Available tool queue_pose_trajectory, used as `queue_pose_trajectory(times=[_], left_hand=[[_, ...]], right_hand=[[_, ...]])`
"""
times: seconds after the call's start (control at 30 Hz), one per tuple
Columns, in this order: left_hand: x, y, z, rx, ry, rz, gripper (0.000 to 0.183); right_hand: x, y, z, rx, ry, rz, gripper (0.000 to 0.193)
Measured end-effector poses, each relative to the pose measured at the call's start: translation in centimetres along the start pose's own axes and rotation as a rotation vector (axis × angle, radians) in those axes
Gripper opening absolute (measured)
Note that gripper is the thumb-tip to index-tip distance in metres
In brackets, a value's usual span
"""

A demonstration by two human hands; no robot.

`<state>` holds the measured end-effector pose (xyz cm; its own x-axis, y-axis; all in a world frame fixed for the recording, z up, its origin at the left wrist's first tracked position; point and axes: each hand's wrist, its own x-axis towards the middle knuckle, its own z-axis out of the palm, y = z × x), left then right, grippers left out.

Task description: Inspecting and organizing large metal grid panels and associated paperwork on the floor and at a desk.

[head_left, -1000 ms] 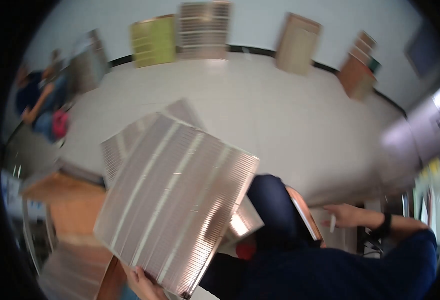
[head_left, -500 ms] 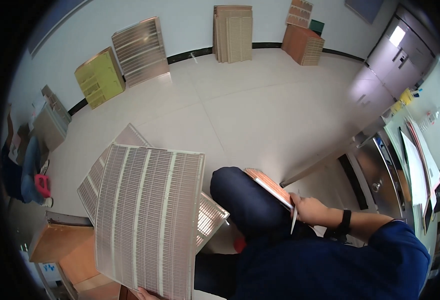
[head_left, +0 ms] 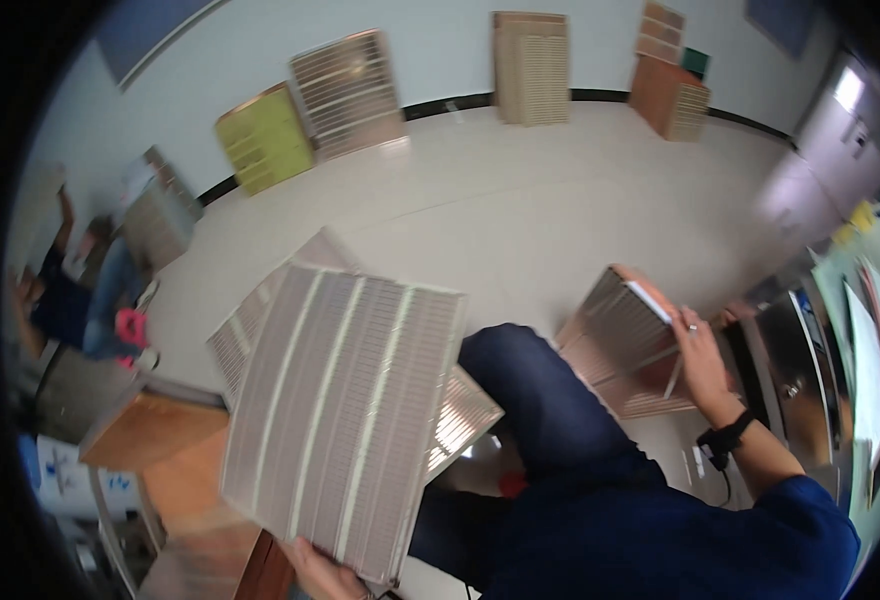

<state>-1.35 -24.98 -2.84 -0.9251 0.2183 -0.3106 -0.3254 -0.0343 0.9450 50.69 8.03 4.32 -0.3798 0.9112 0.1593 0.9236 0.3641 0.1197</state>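
Observation:
My left hand (head_left: 322, 572) is closed on the lower edge of a large thin panel (head_left: 345, 400), beige with pale stripes and rows of fine marks, like a circuit-board sheet. Behind it, turned at an angle, more striped panels (head_left: 467, 420) stick out at both sides. At the right, beyond my knee, my right hand (head_left: 700, 362) grips the upper edge of a copper-coloured panel stack (head_left: 615, 345) standing tilted. A white strip (head_left: 650, 300) lies along that edge, and a thin pale stick (head_left: 673, 377) points down from the same hand.
An orange-brown wooden surface (head_left: 155, 430) is at lower left. Panel stacks (head_left: 545, 80) and a yellow-green panel (head_left: 265, 140) lean at the far wall. Papers (head_left: 865, 350) lie on the desk at right, above a metal cabinet (head_left: 795, 370). Another person (head_left: 70, 305) sits at far left.
My right hand has moved forward and right from beside my thigh, and the copper-coloured stack now stands upright beyond my knee. The view has shifted left; my left hand still holds the striped panel.

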Motion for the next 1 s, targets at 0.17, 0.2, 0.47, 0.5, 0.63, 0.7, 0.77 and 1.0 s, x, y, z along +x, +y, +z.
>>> queue_pose_trajectory(times=[0.17,0.2,0.47,0.5,0.63,0.7,0.77,1.0], left_hand=[[-0.7,0.4,1.1,-0.047,0.018,-0.066,0.043],[-0.9,0.9,1.4,-0.055,0.020,-0.093,0.042],[-0.8,0.6,0.9,-0.113,-0.010,-0.100,0.040],[-0.9,0.6,1.0,-0.145,-0.006,-0.117,0.041],[-2.1,0.9,1.4,-0.185,0.087,-0.169,0.040],[-2.2,0.9,0.7,-0.231,0.049,-0.188,0.039],[-2.7,0.5,0.1,-0.278,0.044,-0.209,0.037],[-2.2,-0.8,-1.2,-0.271,0.034,-0.195,0.030]], right_hand=[[1.1,3.0,3.5,-0.112,0.077,0.078,0.054],[1.7,3.6,4.2,-0.103,0.083,0.095,0.055],[7.7,1.8,3.4,0.155,-0.032,0.198,0.061],[8.1,2.0,3.6,0.155,-0.031,0.190,0.061],[9.2,2.4,3.4,0.128,-0.065,0.307,0.046],[9.3,3.1,3.5,0.130,-0.132,0.271,0.039],[9.0,2.2,3.8,0.112,-0.117,0.232,0.036],[9.5,2.4,4.1,0.087,-0.167,0.314,0.042]])
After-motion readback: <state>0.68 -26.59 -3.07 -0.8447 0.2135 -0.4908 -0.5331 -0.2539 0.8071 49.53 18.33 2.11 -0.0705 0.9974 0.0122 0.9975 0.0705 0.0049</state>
